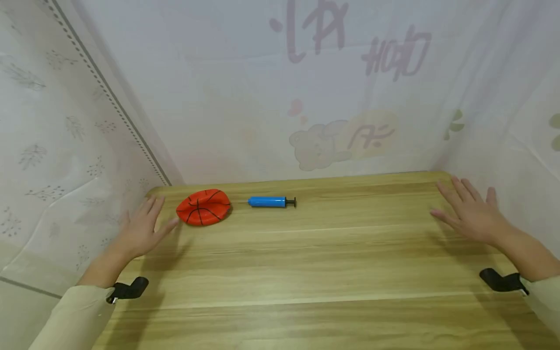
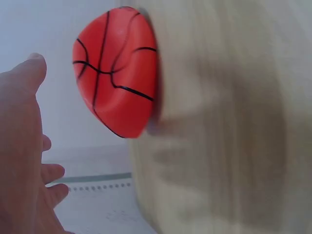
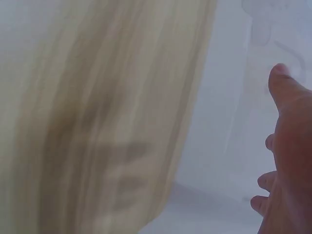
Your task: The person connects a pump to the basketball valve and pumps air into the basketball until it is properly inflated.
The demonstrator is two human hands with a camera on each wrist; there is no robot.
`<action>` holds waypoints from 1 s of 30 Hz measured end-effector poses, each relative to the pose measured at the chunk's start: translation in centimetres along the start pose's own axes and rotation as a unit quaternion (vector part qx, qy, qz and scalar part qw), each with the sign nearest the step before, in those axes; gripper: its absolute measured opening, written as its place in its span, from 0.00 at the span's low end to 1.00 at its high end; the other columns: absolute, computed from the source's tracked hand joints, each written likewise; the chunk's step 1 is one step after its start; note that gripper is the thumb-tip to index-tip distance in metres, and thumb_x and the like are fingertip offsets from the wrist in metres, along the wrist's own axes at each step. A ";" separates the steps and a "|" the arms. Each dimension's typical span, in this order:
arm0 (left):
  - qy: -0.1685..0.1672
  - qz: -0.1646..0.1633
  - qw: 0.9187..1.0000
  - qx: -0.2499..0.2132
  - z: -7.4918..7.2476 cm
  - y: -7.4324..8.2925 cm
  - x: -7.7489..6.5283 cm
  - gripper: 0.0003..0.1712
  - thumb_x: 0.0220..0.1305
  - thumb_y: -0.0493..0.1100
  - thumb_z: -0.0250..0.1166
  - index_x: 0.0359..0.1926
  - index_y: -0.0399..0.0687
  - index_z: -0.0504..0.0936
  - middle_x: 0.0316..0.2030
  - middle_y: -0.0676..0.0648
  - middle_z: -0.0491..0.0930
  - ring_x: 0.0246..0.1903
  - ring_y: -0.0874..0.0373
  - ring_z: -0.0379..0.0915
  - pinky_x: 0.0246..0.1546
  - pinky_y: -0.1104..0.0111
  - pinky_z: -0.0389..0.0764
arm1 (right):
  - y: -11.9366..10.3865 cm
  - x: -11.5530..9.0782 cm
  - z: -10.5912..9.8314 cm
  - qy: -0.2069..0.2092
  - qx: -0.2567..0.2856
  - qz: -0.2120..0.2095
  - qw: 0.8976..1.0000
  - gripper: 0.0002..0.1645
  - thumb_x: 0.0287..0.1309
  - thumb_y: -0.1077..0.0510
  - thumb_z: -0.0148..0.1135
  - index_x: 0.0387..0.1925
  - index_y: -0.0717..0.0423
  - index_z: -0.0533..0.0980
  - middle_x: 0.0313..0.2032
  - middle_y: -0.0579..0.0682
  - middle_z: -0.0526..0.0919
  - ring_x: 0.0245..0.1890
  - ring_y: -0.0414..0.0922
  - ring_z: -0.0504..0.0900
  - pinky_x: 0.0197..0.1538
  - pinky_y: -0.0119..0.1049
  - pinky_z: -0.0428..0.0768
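Observation:
A partly deflated red ball with black basketball lines [image 1: 203, 208] lies dented at the back left of the wooden table. Just right of it is a small blue hand pump [image 1: 268, 201] with a black handle, its thin needle pointing toward the ball. My left hand [image 1: 142, 228] hovers at the table's left edge, fingers spread, its thumb near the ball. In the left wrist view the dented ball [image 2: 117, 73] shows beyond the thumb. My right hand [image 1: 474, 211] is held over the far right edge with fingers spread, holding nothing; the right wrist view shows only that hand [image 3: 292, 146] and the table.
The wood-grain table [image 1: 306, 272] is bounded by a printed white curtain [image 1: 218, 107] behind and by similar cloth on both sides. Black wrist mounts [image 1: 129, 288] stick out from the sleeves. Shadows of both hands fall on the tabletop.

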State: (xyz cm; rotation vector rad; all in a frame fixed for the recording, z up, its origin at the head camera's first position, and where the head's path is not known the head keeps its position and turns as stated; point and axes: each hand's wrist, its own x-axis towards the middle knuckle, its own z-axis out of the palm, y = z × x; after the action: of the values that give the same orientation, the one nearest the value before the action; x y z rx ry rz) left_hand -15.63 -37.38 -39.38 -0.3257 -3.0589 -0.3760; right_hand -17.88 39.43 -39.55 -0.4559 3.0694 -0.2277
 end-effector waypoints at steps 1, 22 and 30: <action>0.006 0.007 1.000 -0.002 -0.2 0.2 0.2 0.49 0.76 0.61 0.53 0.78 0.30 0.47 0.74 0.23 0.48 0.72 0.23 0.42 0.59 0.21 0.39 | -0.3 0.3 -0.1 0.004 -0.002 -0.007 1.000 0.51 0.74 0.37 0.52 0.80 0.59 0.43 0.76 0.74 0.37 0.76 0.72 0.35 0.60 0.80 0.22; -0.059 0.012 0.998 -0.013 -0.5 4.3 6.0 0.52 0.72 0.66 0.57 0.78 0.35 0.50 0.75 0.28 0.51 0.73 0.26 0.46 0.68 0.31 0.47 | -13.7 9.2 -1.2 -0.059 -0.003 -0.148 0.987 0.47 0.74 0.36 0.52 0.80 0.55 0.49 0.77 0.67 0.49 0.77 0.66 0.46 0.70 0.73 0.41; -0.068 0.019 0.998 -0.001 0.7 5.5 8.1 0.53 0.71 0.67 0.57 0.79 0.37 0.50 0.75 0.29 0.51 0.74 0.31 0.45 0.68 0.31 0.45 | -18.9 12.9 0.4 -0.081 -0.013 -0.182 0.980 0.47 0.74 0.36 0.52 0.80 0.54 0.49 0.77 0.64 0.52 0.78 0.62 0.49 0.73 0.68 0.44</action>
State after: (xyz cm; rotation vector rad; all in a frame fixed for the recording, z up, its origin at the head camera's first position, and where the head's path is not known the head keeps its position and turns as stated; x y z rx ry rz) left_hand -22.39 -30.42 -38.19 -0.4252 -3.1794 -0.3699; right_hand -24.74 17.74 -37.27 -0.9834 2.8111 -0.1494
